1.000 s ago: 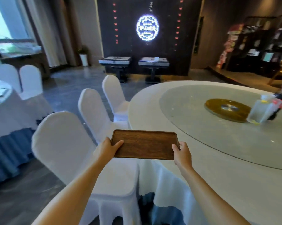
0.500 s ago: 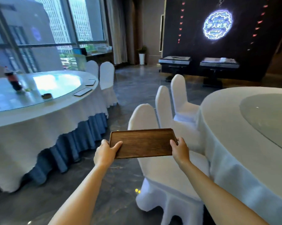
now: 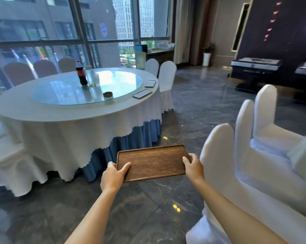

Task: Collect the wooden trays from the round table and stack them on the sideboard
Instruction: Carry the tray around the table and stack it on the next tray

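Note:
A rectangular dark wooden tray (image 3: 153, 162) is held level in front of me above the dark stone floor. My left hand (image 3: 113, 176) grips its left short edge with the thumb on top. My right hand (image 3: 193, 168) grips the right short edge. The tray carries nothing. A round table (image 3: 74, 111) with a white cloth, blue skirt and glass turntable stands ahead to the left. Two flat dark rectangular items (image 3: 142, 93) lie near its right rim; I cannot tell what they are. A sideboard (image 3: 160, 54) stands by the window at the back.
White-covered chairs (image 3: 250, 155) crowd the right side close to my right arm. A cola bottle (image 3: 81, 73) and an ashtray (image 3: 107, 94) sit on the turntable. Two more white chairs (image 3: 167, 80) stand behind the table. A dark low console (image 3: 255, 71) lines the far right wall.
The view has swung left, away from the table the tray came from; that table has left the frame and the window-side round table has come to centre-left. Both hands keep their hold.

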The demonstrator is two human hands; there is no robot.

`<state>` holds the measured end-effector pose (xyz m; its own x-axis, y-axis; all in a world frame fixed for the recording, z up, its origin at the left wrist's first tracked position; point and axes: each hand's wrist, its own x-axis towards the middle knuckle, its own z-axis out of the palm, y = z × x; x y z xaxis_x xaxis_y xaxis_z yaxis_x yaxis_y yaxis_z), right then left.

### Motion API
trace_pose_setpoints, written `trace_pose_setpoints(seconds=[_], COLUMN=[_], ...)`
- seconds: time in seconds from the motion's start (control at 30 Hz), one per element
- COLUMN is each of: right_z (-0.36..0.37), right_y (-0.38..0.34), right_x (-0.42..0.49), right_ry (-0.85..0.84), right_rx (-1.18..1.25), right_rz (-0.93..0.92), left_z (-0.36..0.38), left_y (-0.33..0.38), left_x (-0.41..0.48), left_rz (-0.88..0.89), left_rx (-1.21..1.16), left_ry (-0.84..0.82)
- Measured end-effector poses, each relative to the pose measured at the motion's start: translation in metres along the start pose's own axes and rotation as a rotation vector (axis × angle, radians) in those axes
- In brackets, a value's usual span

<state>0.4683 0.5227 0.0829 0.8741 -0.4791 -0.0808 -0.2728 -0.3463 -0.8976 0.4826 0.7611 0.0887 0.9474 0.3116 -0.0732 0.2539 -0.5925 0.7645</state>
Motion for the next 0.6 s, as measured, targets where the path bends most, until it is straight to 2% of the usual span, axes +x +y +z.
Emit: trace_pose_setpoints(seconds=[0.17,0.4,0.6], right_z=[0.052,0.094,0.13], right_y=[-0.019,-0.082,-0.107], right_x=[0.1,0.264,0.372], right_ry=[-0.062,-0.116,-0.113], right_rx=[0.039,0.084,0.098], right_rz=[-0.038,-0.119,-0.132], left_z=[0.022,0.046,0.081], left_y=[0.017,0.097,0.131], left_x=[0.09,0.232,0.343], left_rz=[-0.049,-0.015,-0.015], left_rx=[-0.01,0.0,0.018], left_ry=[0.052,0.125,0.093])
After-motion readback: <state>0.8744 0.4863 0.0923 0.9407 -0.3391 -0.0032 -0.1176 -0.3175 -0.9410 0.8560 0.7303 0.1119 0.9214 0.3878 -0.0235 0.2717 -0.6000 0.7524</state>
